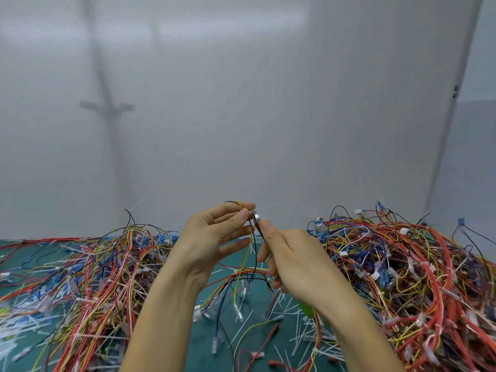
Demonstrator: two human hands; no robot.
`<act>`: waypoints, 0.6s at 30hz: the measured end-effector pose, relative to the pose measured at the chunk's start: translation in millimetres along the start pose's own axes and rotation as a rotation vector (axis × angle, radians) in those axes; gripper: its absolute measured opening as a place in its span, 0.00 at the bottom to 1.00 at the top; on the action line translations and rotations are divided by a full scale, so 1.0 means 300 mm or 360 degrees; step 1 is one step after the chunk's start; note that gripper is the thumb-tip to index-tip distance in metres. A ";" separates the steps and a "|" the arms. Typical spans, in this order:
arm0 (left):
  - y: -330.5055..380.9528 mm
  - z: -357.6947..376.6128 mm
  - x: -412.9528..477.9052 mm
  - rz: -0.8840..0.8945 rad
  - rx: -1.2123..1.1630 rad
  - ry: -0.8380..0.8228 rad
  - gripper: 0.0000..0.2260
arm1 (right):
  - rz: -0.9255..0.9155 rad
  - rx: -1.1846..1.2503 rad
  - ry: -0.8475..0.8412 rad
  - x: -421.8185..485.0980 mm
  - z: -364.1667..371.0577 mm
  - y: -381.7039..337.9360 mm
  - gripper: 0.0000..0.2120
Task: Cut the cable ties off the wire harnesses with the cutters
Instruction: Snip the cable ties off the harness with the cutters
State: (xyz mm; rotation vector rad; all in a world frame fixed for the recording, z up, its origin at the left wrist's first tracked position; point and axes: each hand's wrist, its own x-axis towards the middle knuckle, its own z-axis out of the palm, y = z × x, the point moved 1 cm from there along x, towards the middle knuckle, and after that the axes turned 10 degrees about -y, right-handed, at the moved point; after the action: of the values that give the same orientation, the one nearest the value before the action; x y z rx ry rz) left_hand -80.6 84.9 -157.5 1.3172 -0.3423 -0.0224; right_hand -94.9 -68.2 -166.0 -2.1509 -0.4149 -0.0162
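Between the grips: harness [249, 271] of a few thin wires, looped up high and trailing down to the counter [206, 355].
Left grip [212, 237]: pinches the top of the loop between thumb and forefinger; other fingers spread loose.
Right grip [292, 261]: wrapped round the cutters [256, 222], forefinger laid along the head; green handle end pokes out under the wrist.
Tie [268, 206]: pale tail juts out right of the pinch, just above the cutter head; blades at or nearly at it, the bite itself too small to tell.
Left of the grips: low pile [102, 267] of harnesses, many white ties visibly on.
Right of the grips: tall pile [402, 264], ties on there too.
Below the grips: scraps [291, 316] of cut tie strewn over the counter, so a good many are off already.
Progress: likely mid-task; one tie in hand about to go, plenty left in both piles; which pile counts as finished, cannot tell.
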 end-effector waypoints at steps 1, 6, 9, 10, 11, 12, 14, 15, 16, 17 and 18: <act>0.001 0.001 0.000 0.0003 0.0007 -0.0014 0.08 | -0.0001 0.0004 0.0002 0.000 -0.001 -0.001 0.30; -0.001 0.002 0.001 0.0012 0.0005 -0.0055 0.11 | 0.0018 0.0033 0.0009 0.001 0.000 0.002 0.30; -0.006 0.002 0.002 0.0018 -0.0007 -0.0074 0.10 | 0.0024 0.0048 0.0021 0.001 0.001 0.007 0.30; -0.006 0.002 0.002 0.0023 -0.0011 -0.0080 0.10 | 0.0022 0.0055 0.0028 0.002 0.001 0.007 0.30; -0.006 0.002 0.002 0.0028 -0.0014 -0.0087 0.11 | 0.0017 0.0058 0.0034 0.003 0.001 0.007 0.29; -0.006 0.001 0.002 0.0034 -0.0015 -0.0093 0.11 | 0.0008 0.0059 0.0039 0.003 0.002 0.005 0.28; -0.004 0.000 0.002 0.0040 -0.0016 -0.0094 0.10 | -0.0008 0.0076 0.0040 0.004 0.003 0.001 0.27; -0.003 -0.001 0.001 0.0040 -0.0012 -0.0095 0.10 | -0.0012 0.0090 0.0035 0.004 0.003 0.001 0.27; -0.002 -0.002 0.001 0.0039 -0.0002 -0.0097 0.10 | -0.0015 0.0104 0.0022 0.005 0.004 0.000 0.27; -0.001 -0.002 0.001 0.0039 0.0009 -0.0100 0.10 | -0.0015 0.0125 0.0004 0.004 0.005 0.001 0.28; 0.000 -0.003 0.001 0.0038 0.0019 -0.0105 0.10 | -0.0011 0.0151 -0.0016 0.003 0.005 0.001 0.29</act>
State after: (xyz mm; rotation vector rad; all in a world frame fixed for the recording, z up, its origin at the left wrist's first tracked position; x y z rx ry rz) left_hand -80.2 85.8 -157.6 1.3260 -0.4147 -0.0437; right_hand -94.1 -66.9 -166.8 -2.0568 -0.4208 0.0106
